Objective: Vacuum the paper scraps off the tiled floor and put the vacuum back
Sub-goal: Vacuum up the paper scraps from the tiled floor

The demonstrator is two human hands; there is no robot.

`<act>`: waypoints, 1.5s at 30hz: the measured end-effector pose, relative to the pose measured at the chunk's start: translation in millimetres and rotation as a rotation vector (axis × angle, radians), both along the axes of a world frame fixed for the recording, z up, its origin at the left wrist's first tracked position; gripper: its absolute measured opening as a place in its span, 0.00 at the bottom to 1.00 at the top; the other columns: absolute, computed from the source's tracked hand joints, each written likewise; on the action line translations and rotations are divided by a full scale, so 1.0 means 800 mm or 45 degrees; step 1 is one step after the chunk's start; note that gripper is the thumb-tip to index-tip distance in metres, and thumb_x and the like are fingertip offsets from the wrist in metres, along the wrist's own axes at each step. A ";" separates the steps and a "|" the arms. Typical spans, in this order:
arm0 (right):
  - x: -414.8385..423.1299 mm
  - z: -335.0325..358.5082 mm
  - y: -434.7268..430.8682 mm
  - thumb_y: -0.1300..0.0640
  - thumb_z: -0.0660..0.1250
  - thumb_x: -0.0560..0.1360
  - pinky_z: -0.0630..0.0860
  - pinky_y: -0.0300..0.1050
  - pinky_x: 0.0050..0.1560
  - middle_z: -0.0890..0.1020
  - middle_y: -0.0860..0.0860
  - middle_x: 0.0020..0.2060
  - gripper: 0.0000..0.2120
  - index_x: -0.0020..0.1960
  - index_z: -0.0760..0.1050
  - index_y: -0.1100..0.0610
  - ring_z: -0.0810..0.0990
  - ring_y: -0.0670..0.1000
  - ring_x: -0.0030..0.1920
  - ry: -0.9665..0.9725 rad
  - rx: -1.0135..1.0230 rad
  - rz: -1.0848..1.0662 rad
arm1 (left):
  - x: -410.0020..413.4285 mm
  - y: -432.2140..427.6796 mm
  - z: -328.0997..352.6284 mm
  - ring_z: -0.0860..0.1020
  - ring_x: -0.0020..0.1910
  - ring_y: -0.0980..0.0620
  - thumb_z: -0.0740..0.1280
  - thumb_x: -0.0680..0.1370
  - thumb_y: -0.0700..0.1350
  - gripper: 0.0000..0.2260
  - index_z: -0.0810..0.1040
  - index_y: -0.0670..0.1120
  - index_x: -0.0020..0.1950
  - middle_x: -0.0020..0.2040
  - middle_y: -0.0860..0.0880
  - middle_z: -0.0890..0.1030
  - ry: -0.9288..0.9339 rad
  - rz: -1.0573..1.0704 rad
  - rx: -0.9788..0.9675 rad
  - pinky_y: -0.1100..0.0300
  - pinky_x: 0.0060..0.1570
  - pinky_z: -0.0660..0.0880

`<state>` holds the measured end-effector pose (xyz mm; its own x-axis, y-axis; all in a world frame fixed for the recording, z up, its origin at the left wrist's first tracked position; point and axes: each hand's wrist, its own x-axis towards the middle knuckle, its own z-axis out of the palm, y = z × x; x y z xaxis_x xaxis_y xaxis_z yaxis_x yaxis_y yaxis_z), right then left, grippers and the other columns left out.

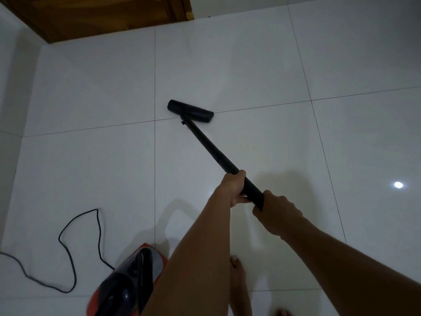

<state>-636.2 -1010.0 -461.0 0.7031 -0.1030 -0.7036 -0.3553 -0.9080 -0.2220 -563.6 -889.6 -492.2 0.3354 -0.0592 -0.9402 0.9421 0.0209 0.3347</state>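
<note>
On the white tiled floor (250, 65), with no paper scraps visible, the red vacuum (127, 286) trails a looped cord (68, 247) that could snag a foot, while left hand (234, 188) and right hand (275, 213) grasp the wand (211, 149).

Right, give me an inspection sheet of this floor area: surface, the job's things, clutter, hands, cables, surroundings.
Surface: white tiled floor, glossy, with a bright light reflection at right.
Job's things: black floor nozzle flat on a tile joint; black wand running back to the hands; red and black vacuum body on the floor at lower left.
Clutter: nothing seen; no paper scraps visible.
Hands: left hand gripping the wand; right hand gripping its near end.
Cables: black power cord looping loosely across the tiles left of the body.
Surroundings: wooden door at top left; bare feet at bottom.
</note>
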 end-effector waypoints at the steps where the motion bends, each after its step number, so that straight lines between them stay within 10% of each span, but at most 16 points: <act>1: -0.009 0.003 0.000 0.46 0.62 0.79 0.76 0.46 0.36 0.76 0.50 0.38 0.14 0.58 0.70 0.54 0.78 0.51 0.34 0.001 -0.006 0.021 | -0.011 0.001 0.002 0.81 0.47 0.43 0.61 0.83 0.45 0.13 0.69 0.40 0.64 0.50 0.41 0.78 0.009 0.011 -0.006 0.48 0.40 0.83; 14: -0.190 0.026 0.005 0.46 0.62 0.80 0.66 0.38 0.29 0.74 0.47 0.36 0.13 0.59 0.69 0.53 0.73 0.45 0.31 0.049 0.065 0.066 | -0.201 0.012 0.025 0.81 0.49 0.42 0.62 0.83 0.46 0.13 0.69 0.41 0.65 0.52 0.41 0.78 0.080 0.110 -0.004 0.43 0.47 0.83; 29: -0.200 0.007 0.057 0.46 0.63 0.79 0.80 0.48 0.35 0.76 0.51 0.39 0.16 0.61 0.70 0.55 0.79 0.52 0.35 0.055 0.135 -0.179 | -0.196 0.048 0.014 0.81 0.52 0.42 0.61 0.83 0.45 0.12 0.70 0.41 0.64 0.54 0.40 0.79 -0.014 -0.049 0.081 0.48 0.45 0.83; 35: -0.181 0.013 0.068 0.47 0.63 0.79 0.82 0.53 0.42 0.74 0.51 0.39 0.16 0.61 0.71 0.56 0.79 0.55 0.38 0.038 0.068 -0.158 | -0.192 0.073 0.009 0.81 0.50 0.53 0.61 0.83 0.52 0.15 0.73 0.47 0.67 0.60 0.48 0.81 -0.071 -0.272 0.121 0.44 0.62 0.76; 45: -0.181 0.028 0.097 0.48 0.65 0.77 0.76 0.44 0.32 0.75 0.49 0.38 0.17 0.61 0.68 0.55 0.78 0.50 0.32 0.036 0.178 -0.241 | -0.196 0.094 0.034 0.80 0.57 0.45 0.64 0.82 0.50 0.16 0.70 0.49 0.69 0.60 0.45 0.79 -0.042 -0.084 0.001 0.51 0.46 0.81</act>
